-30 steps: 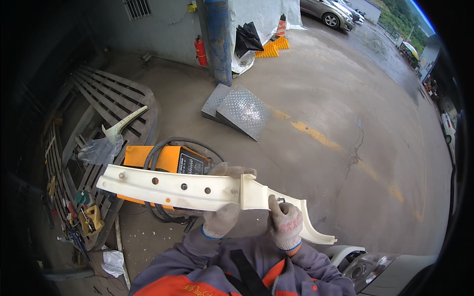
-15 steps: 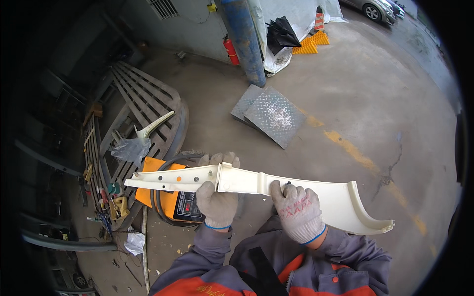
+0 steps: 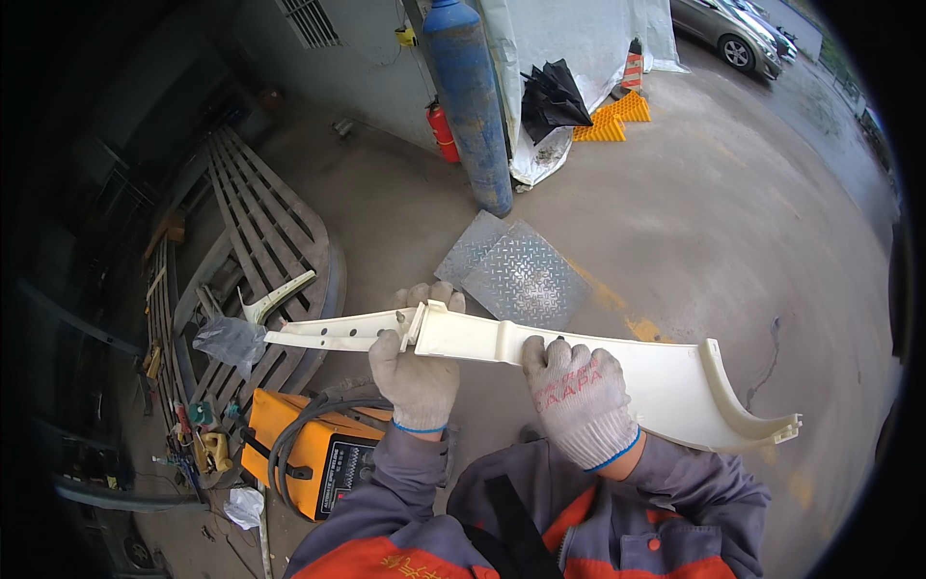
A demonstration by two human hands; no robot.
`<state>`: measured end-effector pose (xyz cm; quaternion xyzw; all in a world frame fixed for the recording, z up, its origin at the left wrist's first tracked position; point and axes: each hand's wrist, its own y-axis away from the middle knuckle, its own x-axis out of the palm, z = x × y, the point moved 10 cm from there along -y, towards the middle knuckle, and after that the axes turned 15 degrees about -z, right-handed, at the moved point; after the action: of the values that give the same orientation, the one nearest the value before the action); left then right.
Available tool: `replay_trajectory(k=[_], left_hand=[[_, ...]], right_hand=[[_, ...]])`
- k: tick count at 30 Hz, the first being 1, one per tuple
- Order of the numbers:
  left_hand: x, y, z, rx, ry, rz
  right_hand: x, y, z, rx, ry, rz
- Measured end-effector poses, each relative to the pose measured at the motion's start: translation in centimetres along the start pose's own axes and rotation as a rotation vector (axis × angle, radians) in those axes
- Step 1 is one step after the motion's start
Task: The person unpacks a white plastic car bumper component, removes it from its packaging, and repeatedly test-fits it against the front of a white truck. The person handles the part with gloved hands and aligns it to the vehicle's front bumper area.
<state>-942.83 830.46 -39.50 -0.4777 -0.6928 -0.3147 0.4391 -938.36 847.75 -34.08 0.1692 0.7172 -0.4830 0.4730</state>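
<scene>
A long cream-white plastic trim panel (image 3: 675, 386) stretches across in front of me, with a wide curved end at the right. At its left a narrower tapering length (image 3: 359, 330) with several round holes meets it; whether the two are one piece or joined I cannot tell. My left hand (image 3: 417, 381), in a pale knitted glove, is closed around the panel where these parts meet, thumb in front and fingers behind. Gloved too, my right hand (image 3: 582, 398) grips the lower edge of the wide part near its middle, fingertips over the front face.
A slatted metal platform (image 3: 275, 222) at the left holds another cream trim piece (image 3: 275, 297) and a clear plastic bag (image 3: 231, 341). Below lies an orange machine (image 3: 289, 434) with black cables. Ahead are chequered steel plates (image 3: 531, 275), a blue gas cylinder (image 3: 470, 106) and a fire extinguisher (image 3: 442, 130).
The view has shifted, so the orange machine sits lower and farther left. The panel's narrow end shows at a slightly different angle. Both hands keep hold in about the same places.
</scene>
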Motion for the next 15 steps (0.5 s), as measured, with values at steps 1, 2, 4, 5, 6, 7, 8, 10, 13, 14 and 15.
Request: replay_trajectory(k=[1,2,4,5,6,7,8,10,13,14,15], left_hand=[[-0.1,-1.7,0.4,-0.012,0.027,0.012],[0.0,-3.3,0.7,-0.020,0.055,0.023],[-0.1,-6.0,1.3,-0.003,0.050,-0.107],[-0.4,-7.5,2.0,0.003,0.051,-0.171],[-0.5,-8.5,1.8,0.047,0.020,-0.170],[0.1,-9.9,1.5,0.099,-0.008,-0.148],[0.5,-11.0,1.2,0.150,-0.037,-0.128],[0.2,-12.5,0.8,0.264,-0.077,-0.195],[-0.5,-14.5,0.0,0.390,-0.069,-0.300],[0.4,-15.3,-0.2,0.437,-0.082,-0.290],[1.3,-15.8,-0.4,0.477,-0.102,-0.293]], right_hand=[[1.0,-1.3,-0.7,-0.031,-0.012,-0.007],[2.2,-2.7,-1.5,-0.052,-0.034,-0.007],[5.3,-5.2,-2.9,-0.106,-0.079,-0.007],[6.6,-6.5,-3.9,-0.138,-0.054,-0.011],[7.4,-8.1,-4.5,-0.181,-0.051,-0.019],[7.9,-9.9,-5.3,-0.225,-0.037,-0.050],[8.7,-11.2,-5.9,-0.251,-0.077,-0.064],[10.1,-14.2,-7.5,-0.292,-0.135,-0.104],[11.5,-18.5,-8.5,-0.414,-0.201,-0.156],[11.9,-19.9,-8.7,-0.457,-0.207,-0.171],[12.4,-21.1,-8.9,-0.491,-0.212,-0.208]])
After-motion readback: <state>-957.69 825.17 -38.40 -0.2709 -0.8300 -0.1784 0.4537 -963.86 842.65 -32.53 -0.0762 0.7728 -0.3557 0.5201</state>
